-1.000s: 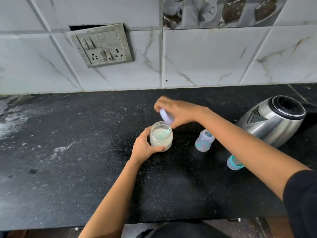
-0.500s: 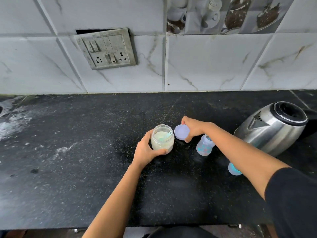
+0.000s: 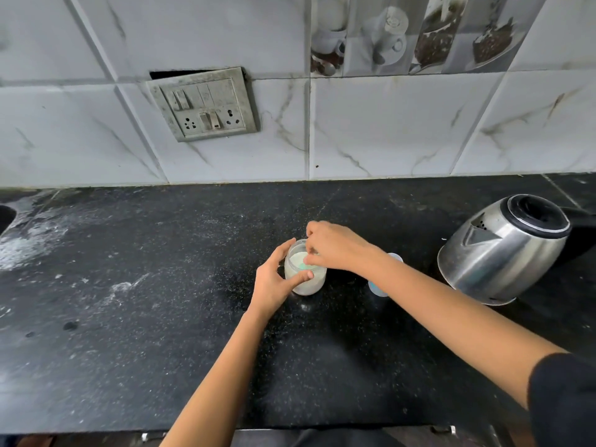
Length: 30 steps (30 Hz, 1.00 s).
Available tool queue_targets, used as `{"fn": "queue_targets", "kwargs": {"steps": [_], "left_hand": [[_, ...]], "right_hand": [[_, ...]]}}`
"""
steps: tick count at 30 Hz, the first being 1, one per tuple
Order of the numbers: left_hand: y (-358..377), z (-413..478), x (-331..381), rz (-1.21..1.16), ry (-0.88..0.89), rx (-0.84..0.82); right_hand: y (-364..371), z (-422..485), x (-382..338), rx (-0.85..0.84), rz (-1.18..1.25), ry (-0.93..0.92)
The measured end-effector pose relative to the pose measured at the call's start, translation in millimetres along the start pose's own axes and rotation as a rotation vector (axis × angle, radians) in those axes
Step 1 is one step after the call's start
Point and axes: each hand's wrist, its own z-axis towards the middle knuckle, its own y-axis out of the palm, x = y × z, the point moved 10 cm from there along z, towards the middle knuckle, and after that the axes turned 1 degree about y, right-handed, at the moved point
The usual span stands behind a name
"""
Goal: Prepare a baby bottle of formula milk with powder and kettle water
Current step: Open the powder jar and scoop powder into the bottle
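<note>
Jar (image 3: 306, 279) stands upright mid-bench (image 3: 135, 333); clear, round, short, mouth uncovered, holding pale powder with a teal scoop (image 3: 304, 266) lying in it.

Left hand (image 3: 274, 282) grasps the jar wall from 9 o'clock, with its fingers (image 3: 285, 250) round the far side and the thumb across the near side.

Right hand (image 3: 335, 246) sits over the mouth from 3 o'clock, fingers curled with tips at the scoop. Whether they have closed on it cannot be told.

Bottle (image 3: 377, 289) stands just beside the jar at 3 o'clock, translucent and pale blue; the right forearm crosses it, so only its top and base show.

Kettle (image 3: 503, 253) is further out at 3 o'clock: steel, rounded, black lid.

The bench is black speckled stone with white smears at 9 o'clock. A grey switch plate (image 3: 203, 104) hangs on the marbled tile at 11 o'clock.
</note>
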Motion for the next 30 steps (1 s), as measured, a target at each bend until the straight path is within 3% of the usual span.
{"fn": "queue_targets", "kwargs": {"steps": [7, 13, 20, 30], "left_hand": [[1, -8, 6, 0.008, -0.001, 0.058], [4, -17, 13, 0.024, 0.003, 0.078], [15, -25, 23, 0.062, 0.008, 0.055], [22, -30, 33, 0.04, -0.007, 0.037]], "right_hand": [[9, 3, -8, -0.027, -0.181, 0.064], [-12, -17, 5, 0.213, -0.107, 0.118], [13, -37, 14, 0.099, -0.097, 0.331], [34, -40, 23, 0.113, 0.611, 0.497]]}}
